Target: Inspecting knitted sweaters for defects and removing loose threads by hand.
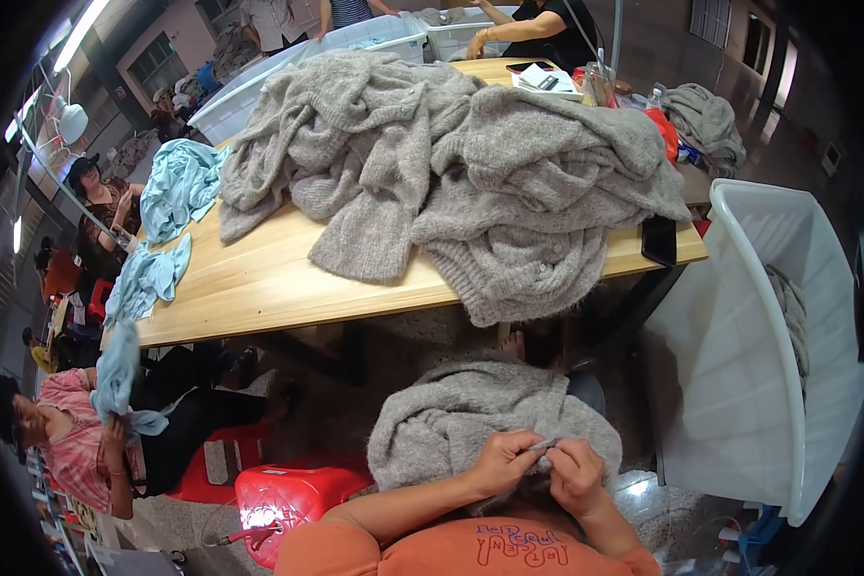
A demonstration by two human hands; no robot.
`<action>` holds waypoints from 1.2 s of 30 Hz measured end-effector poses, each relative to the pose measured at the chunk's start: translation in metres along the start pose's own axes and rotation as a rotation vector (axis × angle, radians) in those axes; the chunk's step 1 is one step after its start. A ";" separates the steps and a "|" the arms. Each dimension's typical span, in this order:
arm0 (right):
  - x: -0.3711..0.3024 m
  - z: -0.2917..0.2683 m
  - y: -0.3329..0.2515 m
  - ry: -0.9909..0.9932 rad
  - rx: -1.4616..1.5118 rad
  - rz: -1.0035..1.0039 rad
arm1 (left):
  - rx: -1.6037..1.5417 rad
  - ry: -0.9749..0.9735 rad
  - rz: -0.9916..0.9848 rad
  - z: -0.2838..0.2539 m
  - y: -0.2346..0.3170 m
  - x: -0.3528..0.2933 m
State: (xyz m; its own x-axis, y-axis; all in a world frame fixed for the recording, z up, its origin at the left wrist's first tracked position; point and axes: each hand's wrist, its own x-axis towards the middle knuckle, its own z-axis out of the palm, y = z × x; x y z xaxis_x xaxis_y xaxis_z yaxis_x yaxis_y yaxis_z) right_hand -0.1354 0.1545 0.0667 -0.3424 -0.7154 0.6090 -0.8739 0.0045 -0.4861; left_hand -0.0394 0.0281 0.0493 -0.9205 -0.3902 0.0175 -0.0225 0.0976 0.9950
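Across my lap lies a grey knitted sweater (461, 413), bunched up. My left hand (504, 459) pinches an edge of its knit between thumb and fingers. Right beside it, my right hand (576, 472) is closed on the same bit of knit, the fingertips of both hands almost meeting. Whether a needle or thread is between the fingers is too small to tell. In front of me, a big heap of similar grey sweaters (355, 134) covers much of the wooden table (250, 288), and one buttoned sweater (523, 269) hangs over its near edge.
A white plastic bin (730, 384) with grey knitwear stands at my right. A black phone (659, 240) lies at the table's right corner. Light blue garments (178, 187) hang at the left end, near a seated co-worker (77, 422). A red stool (298, 499) is at my left.
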 end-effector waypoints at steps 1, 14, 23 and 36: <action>0.001 0.000 -0.001 0.024 0.023 0.026 | 0.004 0.002 0.005 0.001 0.000 -0.001; -0.010 0.002 0.008 -0.185 0.333 0.500 | 0.236 0.062 0.240 0.001 0.003 -0.001; -0.021 0.014 0.009 -0.213 0.438 0.716 | 0.353 0.103 0.320 0.004 -0.009 -0.004; -0.033 0.033 0.017 -0.130 0.520 0.740 | 0.362 0.183 0.216 0.009 -0.016 0.004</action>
State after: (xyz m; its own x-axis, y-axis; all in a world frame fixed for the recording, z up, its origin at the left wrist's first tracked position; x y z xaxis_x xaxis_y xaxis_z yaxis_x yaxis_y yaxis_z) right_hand -0.1274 0.1547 0.0179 -0.6845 -0.7284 -0.0305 -0.1707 0.2009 -0.9646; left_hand -0.0461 0.0331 0.0326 -0.8358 -0.4778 0.2704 -0.0020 0.4952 0.8688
